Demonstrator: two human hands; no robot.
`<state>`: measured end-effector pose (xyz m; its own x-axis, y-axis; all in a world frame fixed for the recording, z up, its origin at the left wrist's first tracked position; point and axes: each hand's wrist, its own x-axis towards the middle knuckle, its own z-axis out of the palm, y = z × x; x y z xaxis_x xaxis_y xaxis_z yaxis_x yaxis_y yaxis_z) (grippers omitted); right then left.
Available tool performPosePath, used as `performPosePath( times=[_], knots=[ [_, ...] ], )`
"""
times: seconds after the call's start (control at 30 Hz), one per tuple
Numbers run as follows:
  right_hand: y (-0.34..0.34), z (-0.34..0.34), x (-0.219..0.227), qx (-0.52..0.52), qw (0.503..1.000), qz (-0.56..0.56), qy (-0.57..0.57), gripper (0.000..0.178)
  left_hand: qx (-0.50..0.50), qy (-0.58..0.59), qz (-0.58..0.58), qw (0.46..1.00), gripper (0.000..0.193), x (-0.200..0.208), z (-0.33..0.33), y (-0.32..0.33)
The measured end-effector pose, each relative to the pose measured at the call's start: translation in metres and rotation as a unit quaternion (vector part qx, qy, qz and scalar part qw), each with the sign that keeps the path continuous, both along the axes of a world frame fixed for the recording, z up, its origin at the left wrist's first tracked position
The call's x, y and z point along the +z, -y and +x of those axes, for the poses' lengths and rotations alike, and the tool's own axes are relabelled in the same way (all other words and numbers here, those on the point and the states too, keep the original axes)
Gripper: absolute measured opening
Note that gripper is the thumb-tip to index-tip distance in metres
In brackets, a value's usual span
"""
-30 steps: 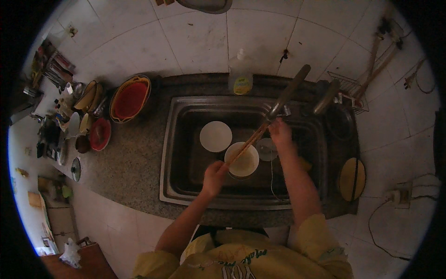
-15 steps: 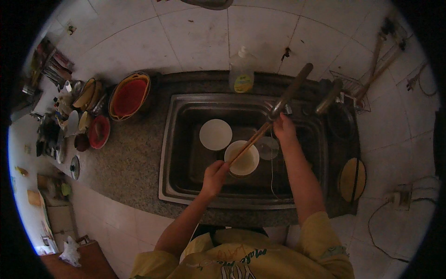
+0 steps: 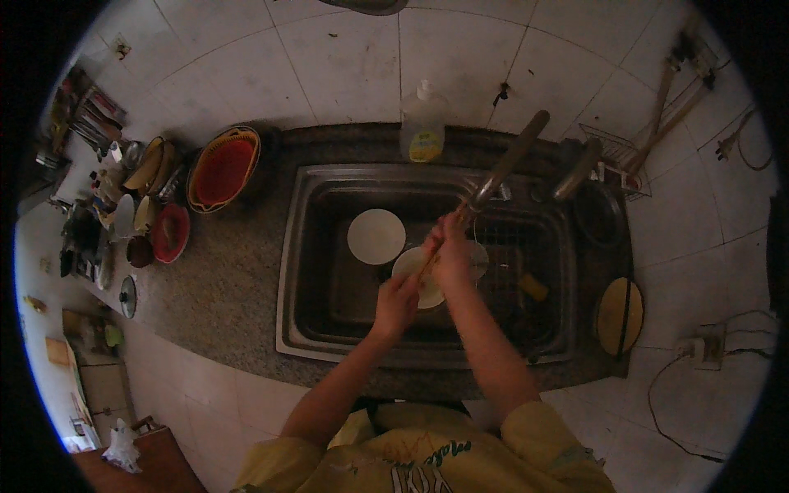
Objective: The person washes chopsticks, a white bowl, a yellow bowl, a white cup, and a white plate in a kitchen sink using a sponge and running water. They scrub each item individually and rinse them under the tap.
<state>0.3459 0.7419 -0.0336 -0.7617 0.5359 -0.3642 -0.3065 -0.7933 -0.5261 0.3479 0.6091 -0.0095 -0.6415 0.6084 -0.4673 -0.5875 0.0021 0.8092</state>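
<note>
A pair of wooden chopsticks point(image 3: 427, 265) slants over the sink point(image 3: 320, 349). My left hand point(image 3: 396, 304) is closed round their near end, while the fingers of my right hand point(image 3: 449, 253) wrap them farther up, just below the faucet point(image 3: 514, 156). Beneath both hands sits a white bowl point(image 3: 406, 261), partly covered by them. Another round white dish point(image 3: 376, 237) lies to its left on the sink floor. Beside my right wrist, a clear round dish point(image 3: 480, 256) shows in part.
A yellow sponge point(image 3: 533, 287) lies at the sink's right side. Behind the sink stands a soap bottle point(image 3: 423, 127). Red baskets point(image 3: 223, 168) and crowded kitchenware occupy the counter's left; a round wooden board point(image 3: 619, 315) is at the right.
My right hand has slid down the chopsticks from under the faucet, coming nearer my left hand. The left hand has shifted slightly right. The yellow sponge has come into sight.
</note>
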Motion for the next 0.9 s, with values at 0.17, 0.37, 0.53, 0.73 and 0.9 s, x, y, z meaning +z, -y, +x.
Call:
performPosePath(
  times=[0.17,0.37,0.53,0.73,0.9],
  knots=[
    [0.003,0.006,0.014,0.094,0.991,0.014,0.098,0.02,0.017,-0.154,-0.076,0.985,0.018,-0.024,-0.005,-0.006],
    [-0.081,0.009,0.005,-0.075,0.996,-0.043,0.026,0.019,-0.01,-0.147,-0.093,0.985,0.019,0.007,0.014,0.016],
    [-0.027,0.017,0.012,0.007,0.988,-0.15,-0.037,0.018,0.026,-0.313,-0.124,0.941,0.021,0.021,0.001,-0.012],
    [-0.055,0.016,0.017,0.067,0.983,-0.164,0.037,0.022,-0.069,-0.392,-0.208,0.893,0.019,0.009,0.011,0.006],
    [-0.07,0.009,0.008,-0.052,0.998,-0.016,0.031,0.038,-0.04,-0.356,-0.149,0.922,0.02,0.022,0.022,0.007]
  ],
)
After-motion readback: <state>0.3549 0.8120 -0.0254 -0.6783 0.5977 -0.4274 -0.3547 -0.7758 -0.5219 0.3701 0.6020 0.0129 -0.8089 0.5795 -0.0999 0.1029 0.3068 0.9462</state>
